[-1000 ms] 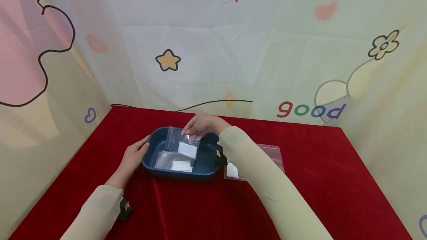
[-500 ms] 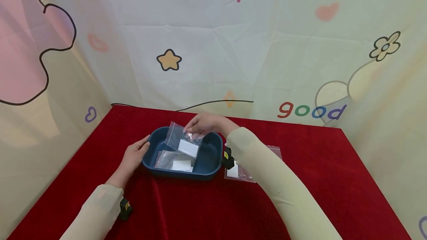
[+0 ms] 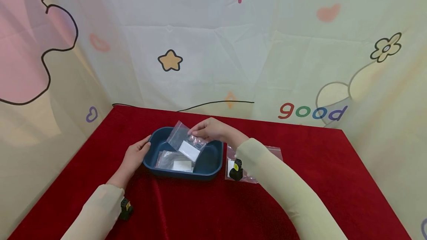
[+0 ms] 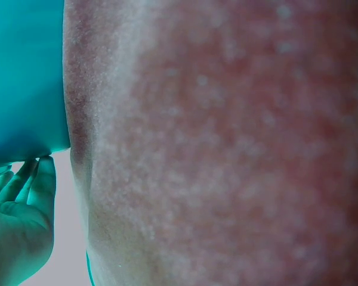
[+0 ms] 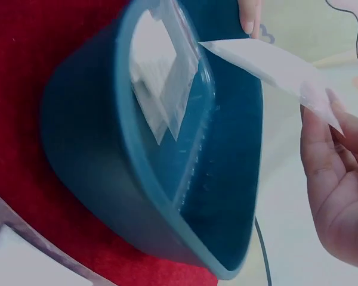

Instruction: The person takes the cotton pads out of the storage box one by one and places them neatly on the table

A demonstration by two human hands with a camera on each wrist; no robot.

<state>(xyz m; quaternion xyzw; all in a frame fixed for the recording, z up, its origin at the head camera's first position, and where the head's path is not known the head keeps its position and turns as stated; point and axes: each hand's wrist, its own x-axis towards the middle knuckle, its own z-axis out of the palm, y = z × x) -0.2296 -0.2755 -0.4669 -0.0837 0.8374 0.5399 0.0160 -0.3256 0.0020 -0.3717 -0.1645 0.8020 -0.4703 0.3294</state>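
My right hand [image 3: 213, 129] pinches a small clear zip bag [image 3: 178, 136] with a white piece in its lower part. The bag hangs tilted over the dark blue basin [image 3: 211, 158]; in the right wrist view my thumb and fingers hold its edge. Inside the basin, towards its front left, lie more clear zip bags [image 5: 179, 77] with white pieces, overlapping. My left hand [image 3: 133, 156] rests against the basin's left end. In the left wrist view its fairly straight fingers [image 4: 43, 182] touch the outer wall, and the thumb's place is unclear.
A larger clear zip bag [image 3: 248, 177] with a white piece lies right of the basin, partly hidden under my right sleeve [image 3: 280, 180]. Red cloth [image 3: 186, 210] covers the table. A printed curtain [image 3: 207, 47] stands behind.
My right hand has drawn slightly to the right, with the pinched zip bag tilting more. The left hand and the basin stay in place.
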